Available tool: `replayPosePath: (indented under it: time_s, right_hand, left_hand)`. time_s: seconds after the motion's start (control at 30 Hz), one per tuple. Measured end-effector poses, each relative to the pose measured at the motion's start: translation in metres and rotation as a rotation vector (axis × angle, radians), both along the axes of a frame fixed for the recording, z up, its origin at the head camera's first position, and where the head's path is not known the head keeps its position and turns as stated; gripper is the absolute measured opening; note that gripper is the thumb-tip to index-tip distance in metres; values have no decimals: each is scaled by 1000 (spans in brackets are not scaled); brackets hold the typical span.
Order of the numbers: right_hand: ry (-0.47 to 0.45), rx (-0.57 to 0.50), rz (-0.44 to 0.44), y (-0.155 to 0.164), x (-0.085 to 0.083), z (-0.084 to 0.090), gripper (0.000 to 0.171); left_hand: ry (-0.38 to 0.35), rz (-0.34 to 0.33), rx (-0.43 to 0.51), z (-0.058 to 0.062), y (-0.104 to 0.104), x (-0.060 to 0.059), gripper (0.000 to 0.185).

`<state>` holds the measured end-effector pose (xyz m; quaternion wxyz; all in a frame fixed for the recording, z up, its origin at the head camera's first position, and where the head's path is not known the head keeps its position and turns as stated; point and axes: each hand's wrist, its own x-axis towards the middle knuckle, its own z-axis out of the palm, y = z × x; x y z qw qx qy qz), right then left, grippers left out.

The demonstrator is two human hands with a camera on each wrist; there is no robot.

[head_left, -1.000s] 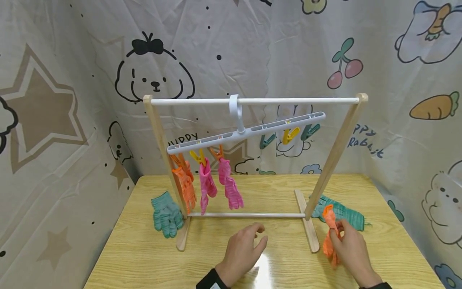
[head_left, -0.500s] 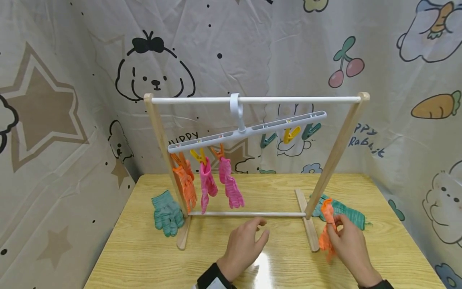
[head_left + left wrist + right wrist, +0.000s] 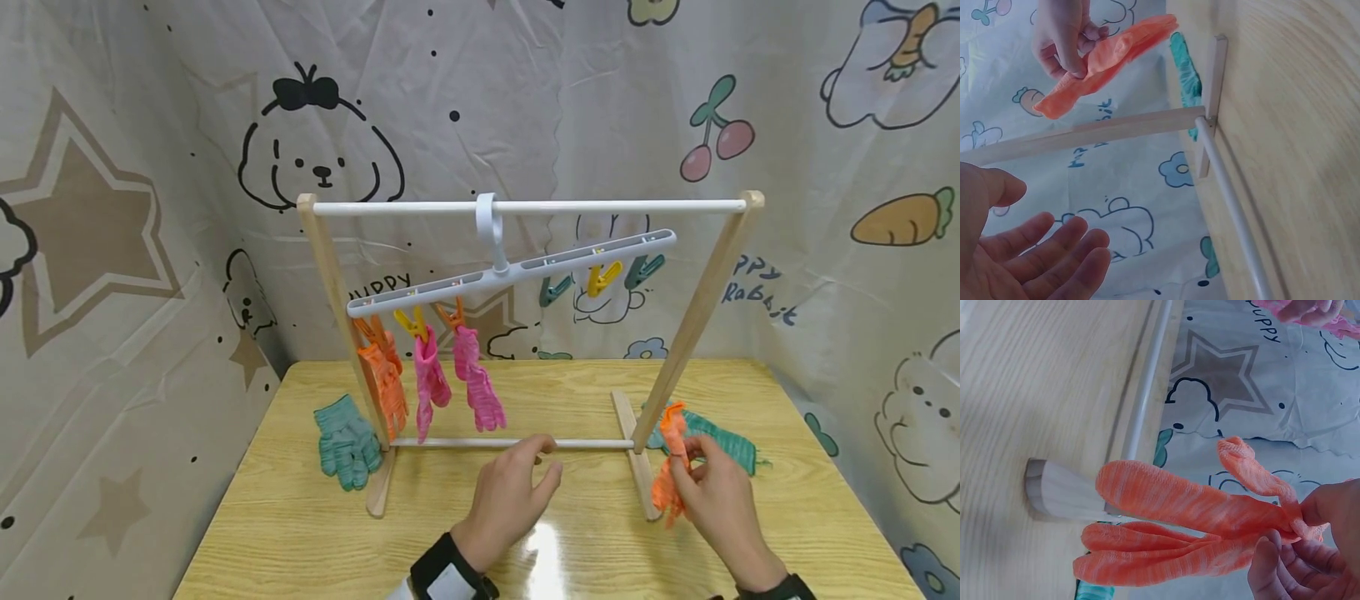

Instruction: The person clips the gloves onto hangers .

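1. One orange glove (image 3: 673, 442) is held up above the table, near the rack's right foot (image 3: 635, 450), its glove fingers dangling toward the tabletop.
2. Thumb and fingertips of the right hand (image 3: 722, 500) pinch that glove near its gathered end.
3. The left hand (image 3: 506, 496) is over the table in front of the rack, thumb apart from the loosely bent fingers, palm turned toward the right hand.
4. Behind the pinched glove, a teal glove (image 3: 723, 443) lies on the table by the right post (image 3: 693, 333), partly hidden.
5. A grey hanger (image 3: 498, 272) hooks over the white top rod (image 3: 600, 207), tilted with its left end lower.
6. From its left half hang an orange pair (image 3: 386, 387) and two pink gloves (image 3: 430, 383) (image 3: 478, 383), gripped by orange and yellow clips (image 3: 411, 323).
7. Under its right half sit two teal clips (image 3: 555, 291) with a yellow clip (image 3: 603, 279) between them.
8. Another teal glove (image 3: 347, 443) lies on the wood-grain table (image 3: 300, 542), just beside the left post (image 3: 330, 267).
9. Behind stands a pale curtain (image 3: 480, 100) printed with cartoon animals, stars, cherries and carrots.
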<state>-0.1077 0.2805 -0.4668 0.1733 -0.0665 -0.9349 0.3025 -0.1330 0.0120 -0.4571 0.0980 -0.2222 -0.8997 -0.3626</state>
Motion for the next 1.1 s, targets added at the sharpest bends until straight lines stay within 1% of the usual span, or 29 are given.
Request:
replayPosePath:
  time_s: [0.23, 0.47, 0.63, 0.73, 0.97, 1.1]
  right_hand:
    - [58, 9, 10, -7, -3, 5, 11]
    - [55, -21, 33, -14, -4, 10, 11]
    - [90, -43, 54, -20, -6, 11, 12]
    - [95, -55, 65, -24, -8, 13, 12]
    - [110, -61, 67, -30, -12, 17, 12]
    - [116, -55, 81, -33, -16, 18, 12]
  left_hand:
    - [21, 9, 4, 10, 1, -7, 20]
    - [37, 17, 18, 20, 2, -13, 21]
    - [46, 7, 27, 26, 3, -16, 21]
    - [51, 5, 26, 30, 4, -16, 23]
    - [75, 18, 21, 38, 5, -20, 22]
    - [70, 24, 35, 42, 3, -22, 21]
